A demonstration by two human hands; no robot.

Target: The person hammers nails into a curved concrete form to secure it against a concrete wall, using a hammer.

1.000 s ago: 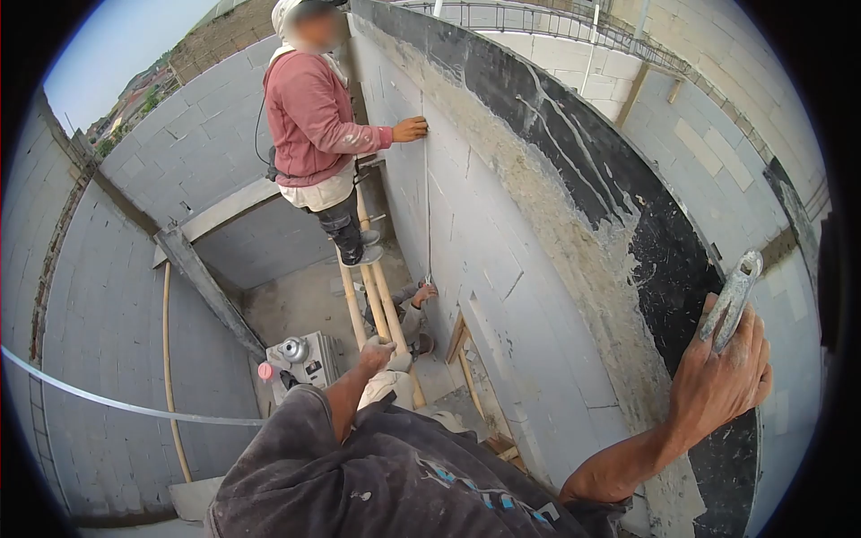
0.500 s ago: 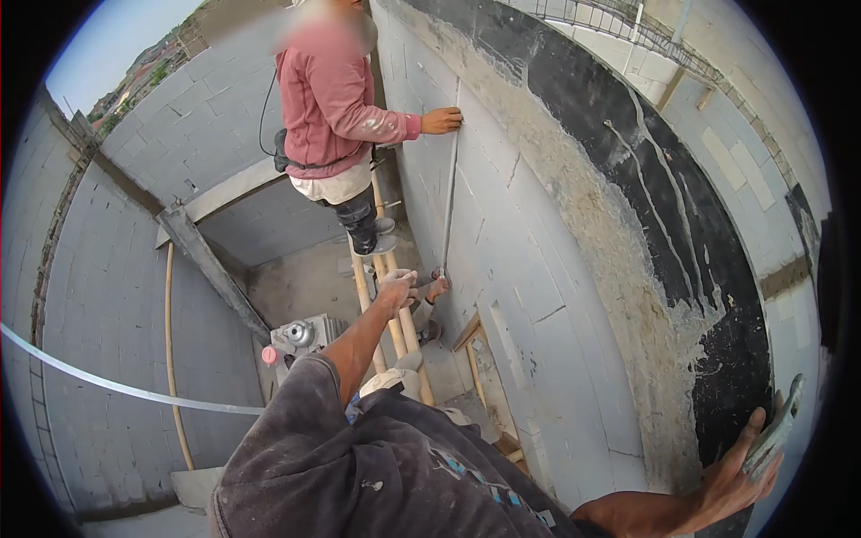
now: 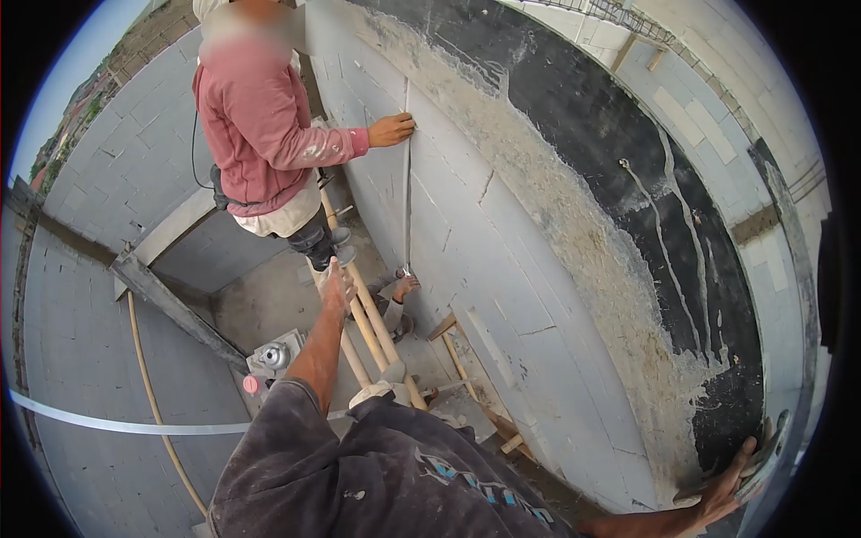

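Observation:
My left hand (image 3: 336,287) is stretched forward over the bamboo poles (image 3: 369,327), empty, its fingers extended. At the lower right, my right hand (image 3: 728,489) curls around a grey, mortar-smeared tool (image 3: 767,462) with a slot in it, beside the black-coated wall top; its exact kind I cannot tell. A co-worker in a pink sweatshirt (image 3: 256,117) stands on the poles, one hand (image 3: 392,130) at the upper part of a thin straight strip (image 3: 408,179) lying upright along the grey block wall (image 3: 502,269). Lower down, another person's hand (image 3: 406,286) is close to the strip's bottom end.
A rough mortar band (image 3: 583,215) and a black coating (image 3: 610,134) run along the wall top. Beneath my left arm sits a grey machine (image 3: 273,357) with a pink cap. A pale strip (image 3: 134,426) crosses the lower left, and a wooden pole (image 3: 148,377) leans there.
My left hand has straightened from a loose curl to extended fingers. My right hand and its tool have moved lower in view. The camera has turned right, shifting the co-workers and strip leftward.

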